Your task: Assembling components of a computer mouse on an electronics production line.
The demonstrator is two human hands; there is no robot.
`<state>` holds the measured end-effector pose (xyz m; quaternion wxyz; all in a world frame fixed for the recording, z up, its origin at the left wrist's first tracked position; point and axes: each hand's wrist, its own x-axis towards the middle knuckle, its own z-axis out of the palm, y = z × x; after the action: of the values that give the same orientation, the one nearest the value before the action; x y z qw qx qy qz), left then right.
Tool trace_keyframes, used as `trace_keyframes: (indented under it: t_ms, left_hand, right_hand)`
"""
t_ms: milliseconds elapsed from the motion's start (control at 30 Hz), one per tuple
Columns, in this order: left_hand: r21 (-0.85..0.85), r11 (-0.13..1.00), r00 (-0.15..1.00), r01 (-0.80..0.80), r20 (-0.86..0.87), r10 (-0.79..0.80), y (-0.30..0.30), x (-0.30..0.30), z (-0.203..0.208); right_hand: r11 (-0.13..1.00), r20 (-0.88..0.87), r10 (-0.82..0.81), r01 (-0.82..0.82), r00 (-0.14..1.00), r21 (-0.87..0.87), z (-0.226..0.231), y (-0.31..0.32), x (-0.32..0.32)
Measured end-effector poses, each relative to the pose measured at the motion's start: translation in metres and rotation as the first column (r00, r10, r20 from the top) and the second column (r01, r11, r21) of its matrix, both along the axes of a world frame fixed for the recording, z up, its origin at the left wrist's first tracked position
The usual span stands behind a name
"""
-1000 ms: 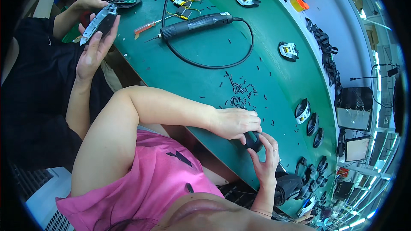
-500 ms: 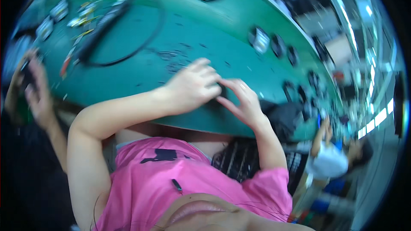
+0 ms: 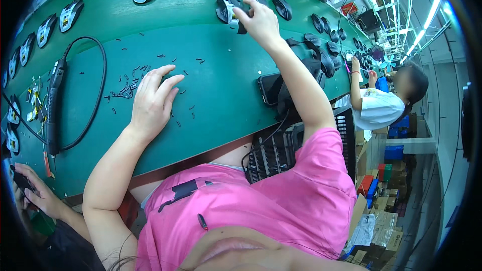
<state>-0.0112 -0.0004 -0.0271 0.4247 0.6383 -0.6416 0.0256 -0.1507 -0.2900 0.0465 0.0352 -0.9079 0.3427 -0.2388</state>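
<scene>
My left hand (image 3: 154, 98) hovers over the green mat with its fingers apart, nothing visible in it. Beside it lie many small black strips (image 3: 125, 90), most in a loose pile to its left. My right hand (image 3: 262, 24) reaches to the far side, fingers curled around a dark piece (image 3: 242, 28) that the hand partly hides. Just left of those fingers is a computer mouse body (image 3: 227, 9) with its light inside exposed. Two black mouse shells (image 3: 282, 8) stand to the right of the hand.
An electric screwdriver (image 3: 54, 103) with a looped cable lies left, near small yellow-and-white parts (image 3: 34, 101). Open mouse bodies (image 3: 71, 15) line the far left. A phone (image 3: 270, 89) and black bag (image 3: 296, 85) sit right. A co-worker's hands (image 3: 37, 190) are at lower left; another person (image 3: 379, 100) sits right.
My hands were together over the mat around a dark piece. They have parted: the right has moved far forward to the mouse body, the left toward the black strips. The view has turned.
</scene>
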Motion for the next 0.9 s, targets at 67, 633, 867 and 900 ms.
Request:
trace_keyframes:
  t_ms: [67,633,867,900]
  left_hand:
    - [-0.025,1.0,1.0,-0.013,-0.012,0.013,-0.002,0.005,0.0]
    - [-0.298,0.951,0.988,-0.079,-0.151,0.035,0.006,-0.001,-0.011]
    - [-0.143,0.989,0.481,0.037,-0.865,-0.143,0.001,-0.005,0.002]
    - [-0.153,0.986,0.34,0.069,-0.925,-0.168,0.001,-0.009,0.005]
  right_hand:
    - [0.991,-0.059,-0.121,0.117,0.991,-0.059,-0.01,-0.024,0.021]
    - [0.994,0.118,0.046,-0.058,0.992,0.098,-0.074,-0.119,0.034]
    - [0.742,0.232,0.495,-0.547,0.837,0.388,0.013,0.117,0.013]
    - [0.741,0.161,0.546,-0.564,0.822,0.365,0.011,0.132,0.0]
